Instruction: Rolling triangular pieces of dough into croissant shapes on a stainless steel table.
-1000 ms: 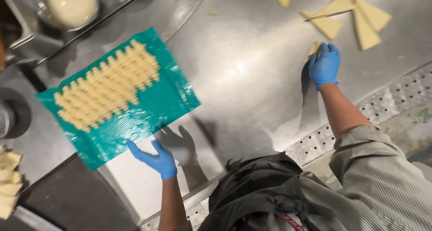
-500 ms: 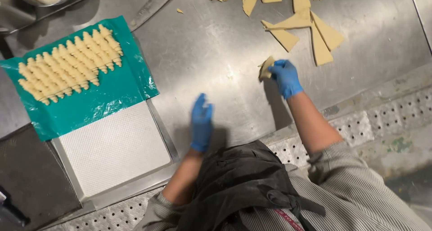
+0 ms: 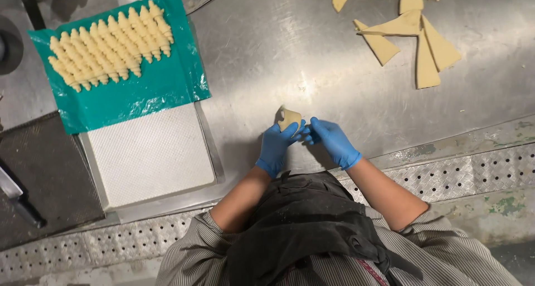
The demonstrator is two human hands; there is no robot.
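I see both blue hands, left hand point(image 3: 276, 146) and right hand point(image 3: 333, 141), pinching a dough piece point(image 3: 290, 119); fingertips hide its bottom.

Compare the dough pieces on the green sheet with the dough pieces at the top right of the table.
The dough pieces on the green sheet are rolled into ridged crescents; the dough pieces at the top right are flat triangles. The rolled ones lie in tidy rows, close together; the flat triangles lie scattered and partly overlapping. The rolled ones rest on the green sheet; the triangles lie straight on the metal table. Both are the same pale yellow dough.
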